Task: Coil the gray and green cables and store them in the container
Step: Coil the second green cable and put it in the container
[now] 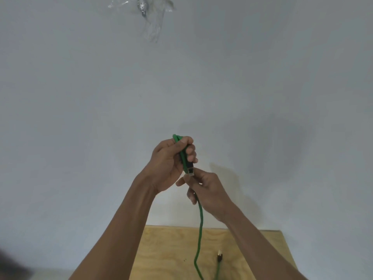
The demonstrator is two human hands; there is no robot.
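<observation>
My left hand [171, 160] is raised in front of the white wall and grips a folded loop of the green cable [199, 229], whose bend sticks out above my fingers. One metal plug [190, 171] of the cable points down out of that fist. Just below it, my right hand [207, 190] pinches the green cable, which hangs down from there to the wooden table [167, 251]. The cable's other plug [219, 254] lies on the table to the right. No gray cable and no container are in view.
The white wall fills most of the view. A clear crumpled plastic piece with a metal fixture [144, 9] is on it at the top. The table's far edge meets the wall, and its right corner is at the lower right.
</observation>
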